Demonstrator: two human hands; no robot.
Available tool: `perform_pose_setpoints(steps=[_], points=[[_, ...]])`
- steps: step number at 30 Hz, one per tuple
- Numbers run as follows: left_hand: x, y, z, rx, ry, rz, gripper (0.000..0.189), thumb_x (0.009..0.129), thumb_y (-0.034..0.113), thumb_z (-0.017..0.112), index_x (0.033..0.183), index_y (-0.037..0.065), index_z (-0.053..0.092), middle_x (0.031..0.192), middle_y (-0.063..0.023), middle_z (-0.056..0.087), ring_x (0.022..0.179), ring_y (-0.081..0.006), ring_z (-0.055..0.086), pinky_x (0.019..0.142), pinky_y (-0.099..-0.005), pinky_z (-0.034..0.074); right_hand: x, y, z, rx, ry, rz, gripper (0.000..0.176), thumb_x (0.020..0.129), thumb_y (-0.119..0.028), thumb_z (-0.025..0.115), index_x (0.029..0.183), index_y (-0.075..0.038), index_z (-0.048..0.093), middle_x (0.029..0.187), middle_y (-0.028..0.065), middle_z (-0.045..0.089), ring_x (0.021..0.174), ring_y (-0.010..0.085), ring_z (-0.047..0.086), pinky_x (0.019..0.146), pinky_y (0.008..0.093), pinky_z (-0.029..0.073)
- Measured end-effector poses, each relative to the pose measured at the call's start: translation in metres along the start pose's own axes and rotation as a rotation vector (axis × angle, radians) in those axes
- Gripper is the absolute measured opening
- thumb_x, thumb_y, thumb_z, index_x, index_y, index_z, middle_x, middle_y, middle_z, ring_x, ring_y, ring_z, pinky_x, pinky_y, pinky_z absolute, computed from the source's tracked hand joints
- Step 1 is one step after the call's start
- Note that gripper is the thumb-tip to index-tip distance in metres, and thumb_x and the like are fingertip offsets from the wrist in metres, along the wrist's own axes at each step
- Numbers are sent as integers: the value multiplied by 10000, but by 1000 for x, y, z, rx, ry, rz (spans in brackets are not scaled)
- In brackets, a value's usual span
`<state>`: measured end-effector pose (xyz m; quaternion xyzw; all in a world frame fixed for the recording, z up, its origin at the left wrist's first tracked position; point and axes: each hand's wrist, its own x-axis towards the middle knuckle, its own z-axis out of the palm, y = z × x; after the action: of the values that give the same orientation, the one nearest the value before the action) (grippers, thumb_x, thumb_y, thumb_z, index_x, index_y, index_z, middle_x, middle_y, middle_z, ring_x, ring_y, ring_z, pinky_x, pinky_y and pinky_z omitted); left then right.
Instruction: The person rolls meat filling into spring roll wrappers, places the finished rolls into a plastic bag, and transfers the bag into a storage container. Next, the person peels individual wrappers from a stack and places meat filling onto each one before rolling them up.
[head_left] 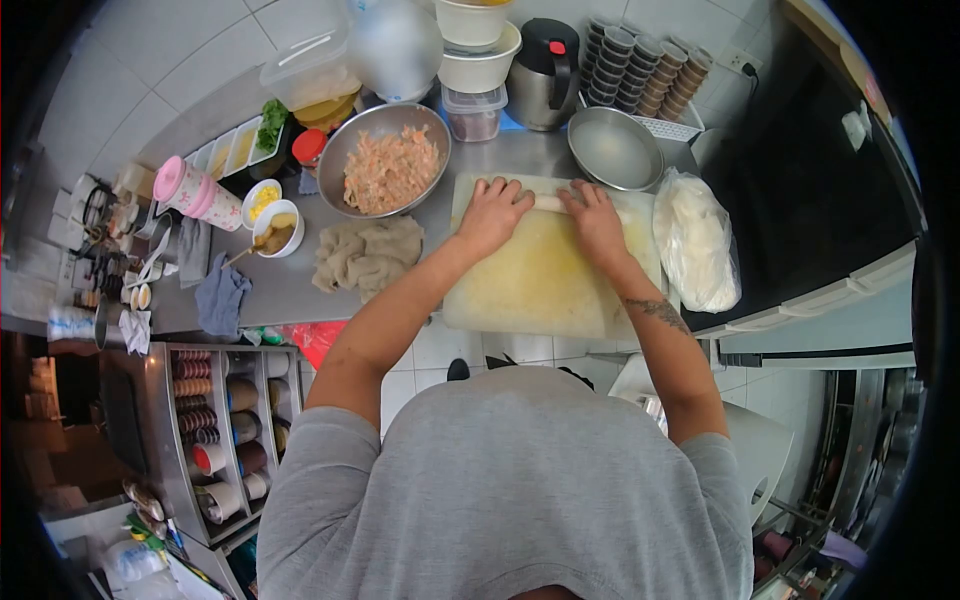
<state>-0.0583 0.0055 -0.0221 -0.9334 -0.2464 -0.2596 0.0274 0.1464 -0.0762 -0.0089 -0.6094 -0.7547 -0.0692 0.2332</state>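
A person leans over a steel counter (285, 285), both hands pressed on a thin pale roll (548, 203) that lies along the far edge of a white cutting board (530, 290). The left hand (492, 212) and right hand (595, 215) each curl fingers over one end, the grip closed on the roll. A metal bowl (390, 170) of shredded filling sits just beside the board, a plastic bag (697, 245) opposite. Uneven pressure could well split the roll and spill its filling.
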Motion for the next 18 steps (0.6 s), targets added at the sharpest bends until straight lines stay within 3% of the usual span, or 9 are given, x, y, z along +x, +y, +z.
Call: perform_pose_setpoints(steps=[7, 14, 18], points=[[13, -13, 5, -47, -94, -20, 363, 736, 23, 556, 1091, 68, 617, 1026, -88, 549, 1001, -265, 505, 842, -398, 366, 1, -7, 17, -82, 83, -61, 444, 764, -16, 530, 1201, -67, 593, 1109, 86, 582, 1069, 271, 531, 965, 401, 411], [15, -9, 4, 22, -69, -4, 484, 753, 26, 549, 1236, 49, 568, 1064, -93, 549, 1005, -263, 502, 861, -394, 369, 20, 3, 11, 61, -141, 63, 439, 772, -24, 544, 1207, -60, 595, 1135, 84, 565, 1094, 271, 511, 967, 395, 409], [14, -11, 11, 19, -72, 8, 471, 780, 55, 552, 1251, 52, 555, 1071, -95, 548, 1009, -263, 501, 855, -395, 371, 22, 3, 18, -32, -14, -15, 428, 804, -43, 557, 1230, -67, 578, 1130, 100, 557, 1079, 290, 505, 952, 395, 409]])
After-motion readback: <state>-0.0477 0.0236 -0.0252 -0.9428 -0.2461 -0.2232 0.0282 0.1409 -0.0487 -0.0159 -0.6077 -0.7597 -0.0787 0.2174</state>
